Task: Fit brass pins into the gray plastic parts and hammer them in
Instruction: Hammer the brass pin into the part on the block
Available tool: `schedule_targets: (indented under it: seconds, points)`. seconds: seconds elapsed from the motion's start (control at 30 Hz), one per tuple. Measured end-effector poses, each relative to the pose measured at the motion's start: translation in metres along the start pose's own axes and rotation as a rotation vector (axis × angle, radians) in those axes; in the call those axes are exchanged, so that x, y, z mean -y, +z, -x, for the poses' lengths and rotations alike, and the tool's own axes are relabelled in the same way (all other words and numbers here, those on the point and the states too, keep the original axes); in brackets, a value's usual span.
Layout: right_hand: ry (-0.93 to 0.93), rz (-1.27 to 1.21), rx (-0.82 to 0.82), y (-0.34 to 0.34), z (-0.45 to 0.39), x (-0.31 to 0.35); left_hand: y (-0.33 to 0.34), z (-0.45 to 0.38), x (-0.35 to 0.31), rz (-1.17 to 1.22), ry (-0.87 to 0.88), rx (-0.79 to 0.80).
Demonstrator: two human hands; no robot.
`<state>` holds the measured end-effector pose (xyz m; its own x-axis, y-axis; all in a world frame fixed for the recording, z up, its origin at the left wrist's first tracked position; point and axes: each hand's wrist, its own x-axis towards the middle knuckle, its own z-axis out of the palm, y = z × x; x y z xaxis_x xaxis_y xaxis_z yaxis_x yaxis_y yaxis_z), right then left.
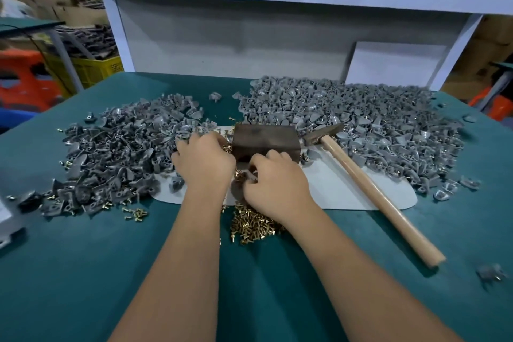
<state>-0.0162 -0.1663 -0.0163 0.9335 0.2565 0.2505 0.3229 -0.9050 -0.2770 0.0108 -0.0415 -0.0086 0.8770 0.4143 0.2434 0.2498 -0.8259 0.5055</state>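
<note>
My left hand lies knuckles-up at the edge of the left heap of gray plastic parts, fingers curled down; what it holds is hidden. My right hand sits just in front of the dark metal block, fingertips pinching a small gray part among loose brass pins. A pile of brass pins lies between my wrists. The hammer with a wooden handle lies to the right, head beside the block, untouched. A bigger heap of gray parts fills the right.
A white sheet lies under the block on the green table mat. A white shelf frame stands behind. Scattered pins and stray parts lie near the table's edges. Crates sit off to the left.
</note>
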Motion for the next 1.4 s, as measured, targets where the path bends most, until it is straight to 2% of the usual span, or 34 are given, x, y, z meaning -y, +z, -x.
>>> schedule_targets:
  seconds: [0.1,0.2,0.33,0.53,0.63,0.73,0.83,0.93,1.0,1.07,1.27,1.4]
  points:
    - [-0.071,-0.035,-0.020,0.001,0.000,-0.004,0.006,0.002,0.003,-0.036,0.076,-0.004]
    - [-0.140,-0.077,-0.011,0.002,0.001,-0.003,0.009,0.003,0.002,0.043,0.114,-0.034]
    - [-0.183,-0.102,0.005,0.004,0.001,0.003,0.007,0.001,0.002,0.138,0.070,-0.012]
    - [-0.243,-0.058,-0.009,0.003,0.003,0.008,0.005,-0.004,0.003,0.221,0.035,-0.079]
    - [-0.237,-0.071,-0.053,0.002,0.002,0.007,0.004,-0.006,0.002,0.263,0.065,-0.164]
    - [-0.170,-0.211,-0.165,-0.002,0.001,0.004,0.003,-0.005,-0.001,0.381,0.164,-0.276]
    - [-0.089,-0.287,-0.263,-0.004,-0.001,-0.003,0.003,0.000,-0.006,0.468,0.242,-0.314]
    - [-0.010,-0.346,-0.320,-0.005,-0.004,-0.011,0.007,-0.001,-0.001,0.236,0.213,-0.273]
    - [0.030,-0.384,-0.332,-0.005,-0.007,-0.015,0.008,-0.004,0.006,0.008,0.150,-0.130]
    - [0.057,-0.400,-0.325,-0.003,-0.008,-0.018,0.009,-0.004,0.009,-0.104,0.124,-0.034]
    - [0.041,-0.403,-0.331,0.000,-0.010,-0.019,0.007,-0.007,0.010,0.026,0.080,-0.043]
    - [0.066,-0.509,-0.325,-0.001,-0.010,-0.020,0.007,-0.012,0.012,0.107,0.083,-0.097]
